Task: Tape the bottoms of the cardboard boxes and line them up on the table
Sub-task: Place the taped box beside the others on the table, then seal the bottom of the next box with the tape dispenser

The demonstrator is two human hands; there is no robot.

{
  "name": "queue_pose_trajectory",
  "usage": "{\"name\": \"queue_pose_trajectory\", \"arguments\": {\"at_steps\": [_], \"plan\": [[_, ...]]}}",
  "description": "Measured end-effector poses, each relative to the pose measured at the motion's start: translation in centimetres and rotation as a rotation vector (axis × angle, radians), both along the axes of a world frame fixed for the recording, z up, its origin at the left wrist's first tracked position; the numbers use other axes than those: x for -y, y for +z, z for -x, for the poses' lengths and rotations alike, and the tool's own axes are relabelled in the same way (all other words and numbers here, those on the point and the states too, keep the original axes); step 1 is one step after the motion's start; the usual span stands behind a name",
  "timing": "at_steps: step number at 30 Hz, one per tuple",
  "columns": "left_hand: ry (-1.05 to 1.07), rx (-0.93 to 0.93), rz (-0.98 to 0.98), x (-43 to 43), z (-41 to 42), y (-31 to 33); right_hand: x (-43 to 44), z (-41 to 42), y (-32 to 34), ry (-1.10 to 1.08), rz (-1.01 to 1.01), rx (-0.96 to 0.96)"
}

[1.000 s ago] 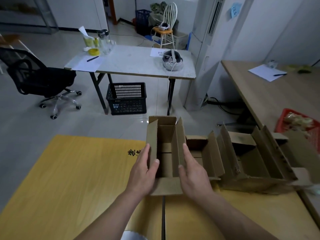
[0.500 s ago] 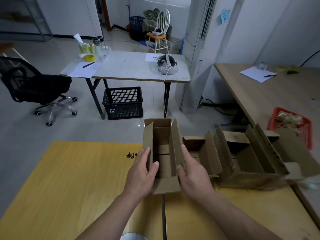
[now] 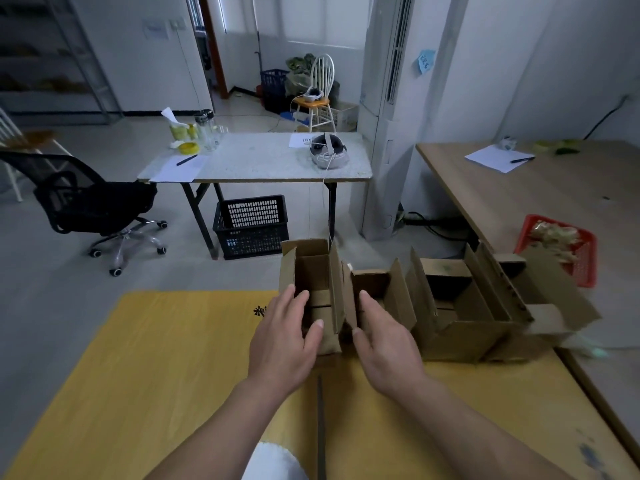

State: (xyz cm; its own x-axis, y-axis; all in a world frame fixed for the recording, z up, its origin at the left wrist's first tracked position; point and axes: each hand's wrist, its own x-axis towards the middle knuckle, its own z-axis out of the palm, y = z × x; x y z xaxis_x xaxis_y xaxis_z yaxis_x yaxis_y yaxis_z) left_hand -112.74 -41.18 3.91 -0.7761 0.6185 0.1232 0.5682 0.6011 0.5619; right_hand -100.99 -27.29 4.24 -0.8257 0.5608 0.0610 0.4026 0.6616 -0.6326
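Note:
An open-topped brown cardboard box (image 3: 313, 271) stands upright at the far edge of the yellow table (image 3: 156, 358), flaps up. My left hand (image 3: 284, 337) lies against its left side with fingers straight and the thumb at the box's near face. My right hand (image 3: 384, 341) flanks its right side, fingers straight, between this box and a second box (image 3: 374, 289). A third box (image 3: 460, 306) and a further one (image 3: 554, 306) continue the row to the right, all touching.
A seam (image 3: 320, 427) splits the yellow table. Something white (image 3: 273, 462) shows at the bottom edge. Beyond the table are a black crate (image 3: 251, 226), an office chair (image 3: 93, 202) and a white table (image 3: 256, 157). A wooden table (image 3: 540, 195) with a red basket (image 3: 557, 247) stands to the right.
My left thumb has come out of the box and both hands have loosened from gripping its walls to lying flat beside it. The box stays in line with the row.

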Motion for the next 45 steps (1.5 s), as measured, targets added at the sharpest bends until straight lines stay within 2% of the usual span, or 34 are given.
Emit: {"name": "queue_pose_trajectory", "arguments": {"at_steps": [6, 15, 24, 28, 36, 45], "plan": [[-0.107, -0.152, 0.065, -2.0, -7.9, 3.4, -1.0, -8.0, 2.1, -0.049, -0.024, -0.037], [-0.363, -0.276, 0.043, -8.5, -24.3, 7.4, -4.5, -27.3, 6.2, -0.231, -0.160, -0.048], [-0.753, -0.407, 0.034, -17.2, -39.2, 8.7, -8.0, -45.6, 8.1, -0.574, -0.305, 0.116], [-0.942, -0.464, 0.083, -21.3, -44.8, 8.3, -8.9, -52.7, 7.9, -0.745, -0.282, 0.233], [-1.279, -0.450, 0.154, -28.2, -56.0, 7.5, -8.6, -64.6, 7.2, -1.137, -0.170, 0.424], [-1.548, -0.530, 0.097, -30.9, -69.5, 7.3, -6.1, -75.3, 6.5, -1.424, -0.076, 0.373]]}}
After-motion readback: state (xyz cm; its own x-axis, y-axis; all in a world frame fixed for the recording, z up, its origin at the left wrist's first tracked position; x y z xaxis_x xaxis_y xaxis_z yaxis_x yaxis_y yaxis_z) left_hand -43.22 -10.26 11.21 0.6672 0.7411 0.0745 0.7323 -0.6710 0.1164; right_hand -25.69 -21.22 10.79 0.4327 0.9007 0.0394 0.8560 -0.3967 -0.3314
